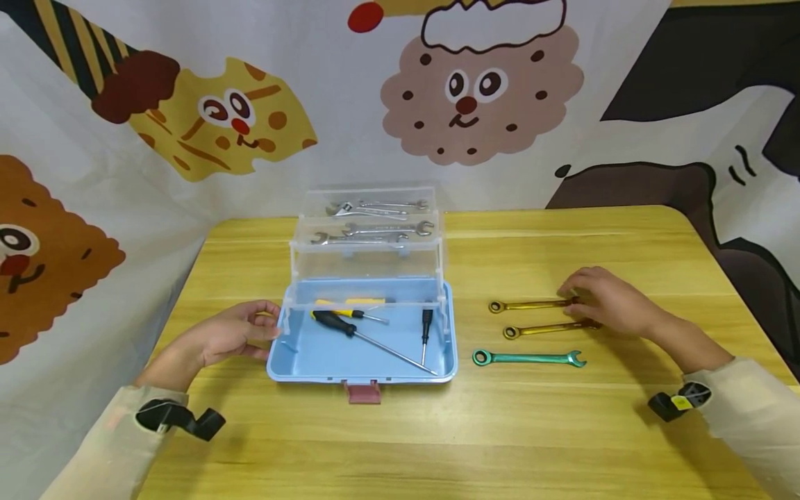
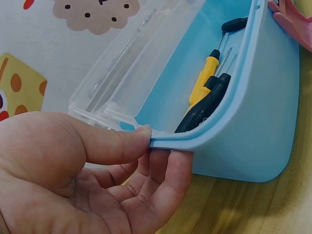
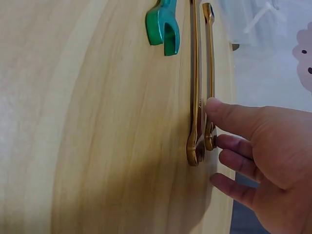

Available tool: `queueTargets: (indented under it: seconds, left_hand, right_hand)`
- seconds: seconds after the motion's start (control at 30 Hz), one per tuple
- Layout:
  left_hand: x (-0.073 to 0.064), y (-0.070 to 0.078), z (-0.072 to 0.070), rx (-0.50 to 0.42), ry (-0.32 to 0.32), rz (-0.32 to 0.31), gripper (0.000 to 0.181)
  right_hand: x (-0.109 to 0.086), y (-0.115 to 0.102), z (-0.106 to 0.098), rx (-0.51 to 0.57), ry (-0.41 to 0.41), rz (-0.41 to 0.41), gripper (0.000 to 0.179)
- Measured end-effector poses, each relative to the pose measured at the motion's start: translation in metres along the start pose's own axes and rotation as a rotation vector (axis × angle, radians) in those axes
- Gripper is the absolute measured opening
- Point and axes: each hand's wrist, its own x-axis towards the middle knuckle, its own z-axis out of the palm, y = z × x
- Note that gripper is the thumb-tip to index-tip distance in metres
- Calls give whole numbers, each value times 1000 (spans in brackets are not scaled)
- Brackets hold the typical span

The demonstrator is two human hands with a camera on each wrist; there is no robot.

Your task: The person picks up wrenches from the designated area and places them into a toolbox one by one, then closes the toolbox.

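At the left end of an opened light-blue toolbox (image 1: 306,379), my left hand (image 1: 234,333) pinches the rim, thumb on top and fingers beneath. Screwdrivers with black and yellow handles lie inside, including a long black-handled screwdriver (image 1: 334,321) and a small black screwdriver (image 1: 427,326). My right hand (image 1: 609,300) is at the right end of the farther golden wrench (image 1: 534,305), thumb and fingers loosely about it; firm contact cannot be made out. A second golden wrench (image 3: 196,97) lies alongside, partly under the hand in the head view. Nearer is a green wrench (image 1: 531,358).
Clear plastic trays (image 1: 369,243) stand raised behind the toolbox, with several silver wrenches (image 1: 387,228) in them. A pink latch (image 1: 362,393) hangs at the toolbox front. The wooden table (image 1: 437,444) meets a cartoon-printed cloth (image 1: 350,139) at its back edge.
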Motion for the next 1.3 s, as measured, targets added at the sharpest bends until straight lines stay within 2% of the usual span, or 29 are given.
queueTargets:
  seconds: [0.2,0.33,0.43,0.5,0.6,0.67,0.77,1.07,1.3]
  left_hand:
    - [-1,1,0,4,-5,7,33]
    - [-1,1,0,3,-6,9,32]
    - [-1,1,1,4,-2,5,34]
    - [0,2,2,5,0,4,35]
    - [0,2,3,7,6,3,35]
    - [0,2,2,7,5,2,35]
    - [0,2,2,6,1,1,34]
    - [-1,2,0,0,-10,6,32]
    - [-1,3,2,6,4,0,36]
  right_hand:
    - [6,4,-2,-2,-48,-26,23]
    - [14,6,-8,85,-171,-35,23]
    - [17,8,-13,200,-295,20,21]
    - [18,9,-17,296,-367,84,19]
    - [18,10,-20,433,-425,178,16]
    - [15,13,-20,497,-420,202,12]
    - [9,17,-16,538,-362,198,4]
    - [0,16,-9,624,-199,264,42]
    - [0,14,-3,657,-131,256,39]
